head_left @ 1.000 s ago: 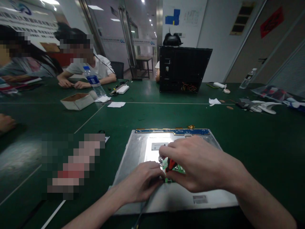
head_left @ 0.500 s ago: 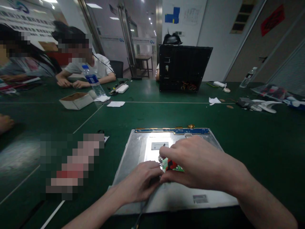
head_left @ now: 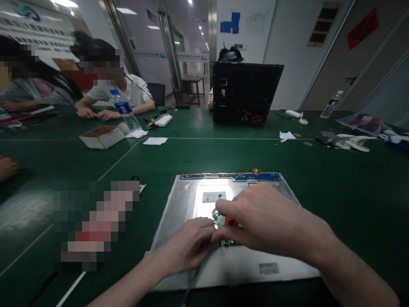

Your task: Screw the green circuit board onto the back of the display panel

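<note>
A flat metal display panel (head_left: 169, 217) lies in front of me, with a blue circuit strip (head_left: 211, 175) along its far edge. My right hand (head_left: 252, 217) is closed over a small green circuit board (head_left: 221, 221) on the panel, thumb and fingers around a red-and-black tool handle (head_left: 230, 221); its working end is hidden. Against the board's left side rests my left hand (head_left: 194, 238), fingers curled and close together. What it grips cannot be made out. A thin dark cable (head_left: 191, 283) runs out below it toward me.
Left of the panel is a pixelated patch (head_left: 99, 221) on the green table. Farther back stand an open white box (head_left: 104, 138), a water bottle (head_left: 126, 111) and a large black case (head_left: 246, 91). Grey-and-white items (head_left: 347, 140) lie at right. Other people sit across and at left.
My right thumb and fingers have shifted slightly over the green board, and less of the red-and-black handle shows. My left hand stays nearly in place.
</note>
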`<state>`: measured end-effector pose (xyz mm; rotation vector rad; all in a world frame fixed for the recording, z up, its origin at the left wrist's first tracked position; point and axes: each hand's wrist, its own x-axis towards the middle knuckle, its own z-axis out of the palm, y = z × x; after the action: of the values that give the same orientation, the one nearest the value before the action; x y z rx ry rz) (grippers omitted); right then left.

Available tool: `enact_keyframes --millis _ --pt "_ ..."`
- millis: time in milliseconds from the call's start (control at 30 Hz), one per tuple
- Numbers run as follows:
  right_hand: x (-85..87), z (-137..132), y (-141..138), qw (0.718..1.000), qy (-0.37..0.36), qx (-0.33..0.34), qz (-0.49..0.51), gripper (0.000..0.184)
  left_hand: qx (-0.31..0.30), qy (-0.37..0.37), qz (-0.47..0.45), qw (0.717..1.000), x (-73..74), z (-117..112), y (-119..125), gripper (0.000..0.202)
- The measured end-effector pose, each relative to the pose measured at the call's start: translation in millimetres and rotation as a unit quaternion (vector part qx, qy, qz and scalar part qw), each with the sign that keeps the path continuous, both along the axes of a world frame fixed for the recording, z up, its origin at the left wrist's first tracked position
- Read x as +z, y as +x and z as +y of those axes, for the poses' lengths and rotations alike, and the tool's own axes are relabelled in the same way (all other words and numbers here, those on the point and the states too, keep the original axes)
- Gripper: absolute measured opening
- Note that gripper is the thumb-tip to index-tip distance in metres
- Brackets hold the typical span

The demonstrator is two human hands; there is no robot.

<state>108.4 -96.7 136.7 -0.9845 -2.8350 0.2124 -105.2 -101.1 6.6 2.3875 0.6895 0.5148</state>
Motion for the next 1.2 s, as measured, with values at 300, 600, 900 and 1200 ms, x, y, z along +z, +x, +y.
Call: enact_keyframes --millis 300,600,900,1200 --pt "3.6 -2.8 2.0 0.999 -0.027 0.027 0.002 0.012 -0.008 -0.008 -0.005 1.0 -3.8 2.2 1.1 0.014" --pt "4.8 -0.1 2.6 0.999 -0.03 0.027 -0.004 0.008 -0.021 -0.014 -0.006 1.0 -0.5 2.1 0.5 0.017" --pt "2.0 -2.4 0.7 1.0 -0.021 0.01 -0.007 0.017 -0.004 -0.014 0.001 1.0 0.0 0.7 0.5 0.014" --pt "2.8 -2.3 -1.0 0.999 -0.03 0.032 0.0 0.019 -0.007 -0.011 -0.002 1.0 -2.6 1.4 -0.3 0.014"
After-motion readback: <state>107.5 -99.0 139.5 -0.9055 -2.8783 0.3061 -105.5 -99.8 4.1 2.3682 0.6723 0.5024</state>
